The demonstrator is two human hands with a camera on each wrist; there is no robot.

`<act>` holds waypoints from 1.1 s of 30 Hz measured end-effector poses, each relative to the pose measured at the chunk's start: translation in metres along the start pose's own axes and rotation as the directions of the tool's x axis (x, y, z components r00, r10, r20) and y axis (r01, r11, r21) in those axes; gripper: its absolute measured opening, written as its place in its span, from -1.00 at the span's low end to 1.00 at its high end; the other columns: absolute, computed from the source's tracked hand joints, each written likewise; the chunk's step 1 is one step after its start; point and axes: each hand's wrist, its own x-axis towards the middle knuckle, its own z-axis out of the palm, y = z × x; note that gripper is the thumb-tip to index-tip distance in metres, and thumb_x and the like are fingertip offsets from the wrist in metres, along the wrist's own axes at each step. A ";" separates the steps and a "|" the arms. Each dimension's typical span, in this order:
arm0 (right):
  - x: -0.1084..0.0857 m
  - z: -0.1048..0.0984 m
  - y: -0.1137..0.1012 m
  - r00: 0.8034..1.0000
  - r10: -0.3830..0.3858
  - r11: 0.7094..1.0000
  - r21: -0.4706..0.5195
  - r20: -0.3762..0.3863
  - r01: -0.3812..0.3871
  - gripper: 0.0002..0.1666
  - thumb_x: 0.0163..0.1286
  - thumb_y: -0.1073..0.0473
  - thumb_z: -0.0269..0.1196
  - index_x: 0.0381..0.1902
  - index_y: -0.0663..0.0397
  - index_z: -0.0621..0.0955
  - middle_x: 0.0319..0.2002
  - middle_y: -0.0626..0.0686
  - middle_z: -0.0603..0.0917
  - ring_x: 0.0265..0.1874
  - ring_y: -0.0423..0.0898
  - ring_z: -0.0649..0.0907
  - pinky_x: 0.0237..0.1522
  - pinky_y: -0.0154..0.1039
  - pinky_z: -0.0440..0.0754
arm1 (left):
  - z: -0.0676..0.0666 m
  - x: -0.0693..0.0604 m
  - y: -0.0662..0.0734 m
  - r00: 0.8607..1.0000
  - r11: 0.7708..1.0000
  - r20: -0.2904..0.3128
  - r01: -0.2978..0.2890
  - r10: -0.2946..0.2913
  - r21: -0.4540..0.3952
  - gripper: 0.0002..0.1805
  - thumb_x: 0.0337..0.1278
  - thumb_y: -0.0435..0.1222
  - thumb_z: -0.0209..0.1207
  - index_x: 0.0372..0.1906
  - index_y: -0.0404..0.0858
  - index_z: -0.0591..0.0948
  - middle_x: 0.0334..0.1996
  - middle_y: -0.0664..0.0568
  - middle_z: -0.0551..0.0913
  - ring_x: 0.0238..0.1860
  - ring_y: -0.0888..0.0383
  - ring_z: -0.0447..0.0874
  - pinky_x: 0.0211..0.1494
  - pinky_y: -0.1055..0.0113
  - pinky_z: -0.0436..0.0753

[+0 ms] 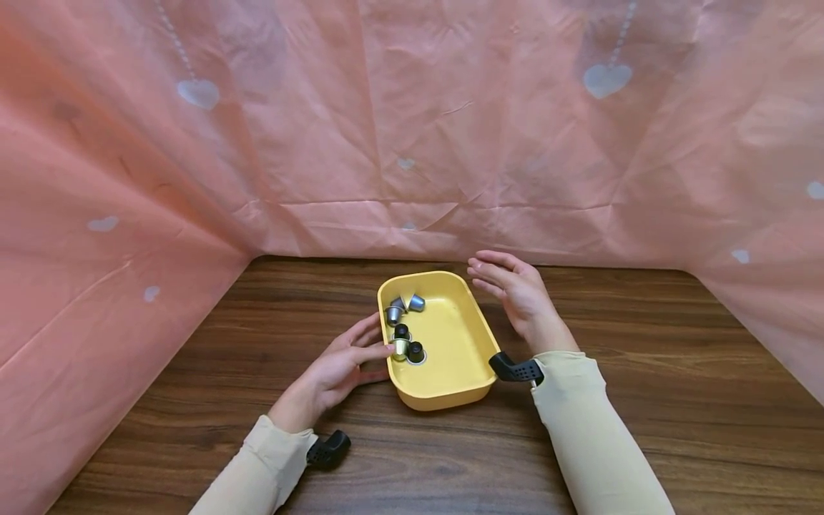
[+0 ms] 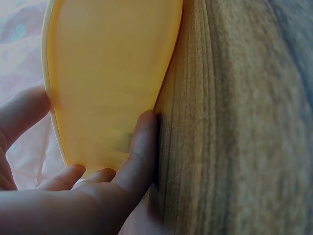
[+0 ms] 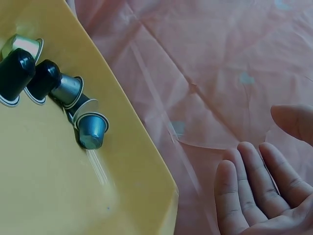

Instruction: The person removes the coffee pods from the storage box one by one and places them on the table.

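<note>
A yellow rectangular container [image 1: 450, 350] sits on the wooden table. Along its left inner wall lie several coffee capsules: a pale gold one [image 1: 400, 350], two black ones [image 1: 415, 351] and some blue-grey ones [image 1: 417, 303]. My left hand [image 1: 337, 368] holds the container's left side, with the thumb [image 2: 29, 110] at the rim and the fingers [image 2: 142, 142] against the outer wall. Beyond the container's right side, my right hand [image 1: 521, 297] is raised, touching nothing. Its fingers [image 3: 259, 181] are extended and slightly bent in the right wrist view.
Dark brown wooden tabletop [image 1: 644, 400] extends on both sides of the container. Pink cloth [image 1: 425, 143] with pale hearts hangs behind and at the sides. A black wrist mount [image 1: 515, 368] on the right sleeve overlaps the container's near right corner; another mount [image 1: 330, 450] is on the left sleeve.
</note>
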 end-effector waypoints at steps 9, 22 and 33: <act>0.006 0.007 0.010 1.000 0.024 0.999 -0.032 -0.001 -0.024 -0.53 0.57 0.33 0.29 0.36 0.29 0.51 -0.14 -0.19 0.84 -0.06 -0.27 0.81 0.19 -0.33 0.77 | 0.003 -0.001 -0.004 1.000 1.000 0.006 0.004 -0.004 -0.013 -0.07 0.43 -0.41 0.25 0.76 -0.12 0.08 0.72 -0.16 0.17 0.53 -0.10 0.39 0.48 -0.20 0.60; 0.020 0.018 0.018 0.999 0.046 0.988 -0.146 -0.008 -0.047 -0.52 0.53 0.28 0.35 0.33 0.29 0.55 -0.19 -0.18 0.81 -0.11 -0.27 0.80 0.31 -0.20 0.74 | 0.010 0.004 -0.008 1.000 1.000 0.019 -0.009 0.010 -0.015 -0.08 0.42 -0.41 0.26 0.75 -0.13 0.10 0.70 -0.18 0.21 0.53 -0.11 0.41 0.46 -0.19 0.62; 0.035 0.029 0.015 0.998 0.047 0.939 -0.340 -0.037 -0.057 -0.49 0.47 0.22 0.41 0.31 0.27 0.61 -0.19 -0.15 0.80 -0.06 -0.20 0.77 0.41 -0.02 0.68 | 0.017 0.010 -0.007 1.000 1.000 0.022 -0.015 0.016 -0.008 -0.08 0.42 -0.42 0.25 0.75 -0.13 0.10 0.70 -0.18 0.22 0.49 -0.08 0.46 0.43 -0.17 0.65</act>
